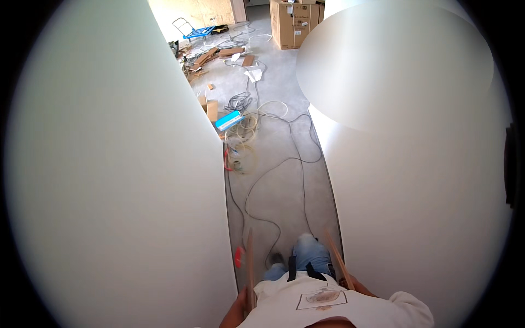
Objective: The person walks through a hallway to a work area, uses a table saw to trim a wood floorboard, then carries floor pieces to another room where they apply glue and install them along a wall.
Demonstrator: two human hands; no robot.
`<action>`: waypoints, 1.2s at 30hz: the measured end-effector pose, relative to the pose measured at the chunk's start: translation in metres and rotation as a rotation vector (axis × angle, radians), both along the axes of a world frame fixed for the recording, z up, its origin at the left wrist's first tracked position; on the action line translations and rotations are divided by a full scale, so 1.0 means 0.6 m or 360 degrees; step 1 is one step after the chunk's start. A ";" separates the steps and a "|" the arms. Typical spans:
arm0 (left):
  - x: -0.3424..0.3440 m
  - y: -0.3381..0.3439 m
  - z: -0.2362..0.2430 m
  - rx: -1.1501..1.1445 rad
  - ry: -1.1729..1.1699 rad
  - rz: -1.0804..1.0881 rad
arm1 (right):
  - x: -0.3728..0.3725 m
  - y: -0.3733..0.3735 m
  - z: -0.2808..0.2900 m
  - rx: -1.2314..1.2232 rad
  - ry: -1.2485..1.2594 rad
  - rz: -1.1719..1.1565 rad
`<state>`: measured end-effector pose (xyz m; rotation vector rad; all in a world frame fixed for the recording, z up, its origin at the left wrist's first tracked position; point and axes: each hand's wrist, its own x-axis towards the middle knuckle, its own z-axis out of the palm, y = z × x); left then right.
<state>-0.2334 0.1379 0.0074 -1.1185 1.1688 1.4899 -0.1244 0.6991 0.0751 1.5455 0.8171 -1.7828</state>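
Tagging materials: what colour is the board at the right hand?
Brown; the board shows best in the head view.

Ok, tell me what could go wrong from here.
Tripping: a dark cable runs along the floor right up to the person's legs and might snag a foot.

Scraping: the left hand holds a left board, the right hand a right board, both close to the white walls; a sideways swing could mark them.

Bright far wall (191, 10), pale left wall (120, 164) softly lit, blurred oval (399, 65) (upper right), black fisheye rim (13, 306), boards (250, 268) smeared
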 end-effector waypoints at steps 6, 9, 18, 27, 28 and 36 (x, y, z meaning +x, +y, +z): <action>-0.399 0.129 0.078 -0.0196 -0.0023 0.0120 | -0.379 0.109 -0.041 0.0013 0.0104 0.0132; -0.509 0.184 0.053 -0.0119 0.0009 0.0249 | -0.540 0.168 -0.045 -0.0017 0.0141 0.0188; -0.872 0.338 0.077 -0.0005 -0.0036 0.0490 | -1.052 0.315 -0.058 -0.0168 0.0136 0.0230; -1.354 0.452 -0.037 0.0239 -0.0056 0.0697 | -1.541 0.411 0.008 0.0373 0.0231 0.0531; -1.416 0.457 -0.035 0.0265 -0.0048 0.0729 | -1.602 0.421 0.018 0.0362 0.0228 0.0521; -1.794 0.480 -0.005 0.0188 -0.0034 0.0657 | -1.998 0.495 0.041 0.0272 0.0152 0.0520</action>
